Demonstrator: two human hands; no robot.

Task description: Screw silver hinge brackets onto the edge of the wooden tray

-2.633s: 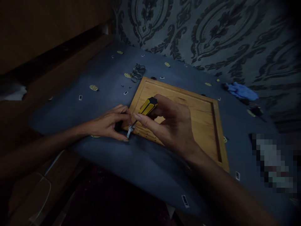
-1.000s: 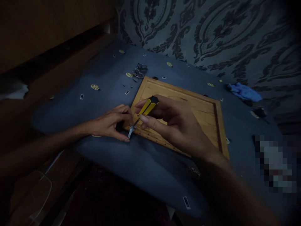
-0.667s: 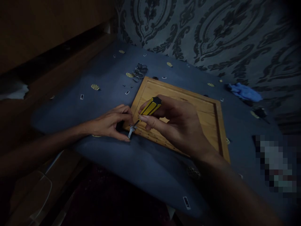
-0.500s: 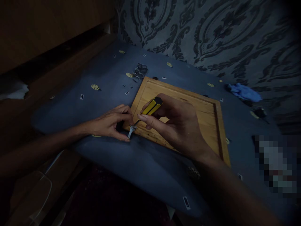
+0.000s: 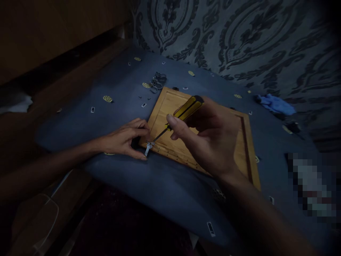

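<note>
A light wooden board with a raised rim lies on the table, with a row of small dark holes along its near edge. At its near left corner sits a small metal hook, jutting past the edge. My left hand curls around that corner, fingertips on the board and thumb at the hook's outer end. My right hand grips a yellow-and-black screwdriver, its thumb on the front of the handle. The tilted shaft reaches down to the hook's base; whether the tip sits in a screw is too small to tell.
Behind the board lies a pile of metal hooks, with a few small screws nearby. A crumpled blue cloth lies at the back right. Patterned wallpaper rises behind the table. A blurred-out object is at right.
My right hand and the screwdriver handle have shifted up and right, showing more of the shaft, while the tip stays near the hook. My left hand, the hook and the board have hardly moved.
</note>
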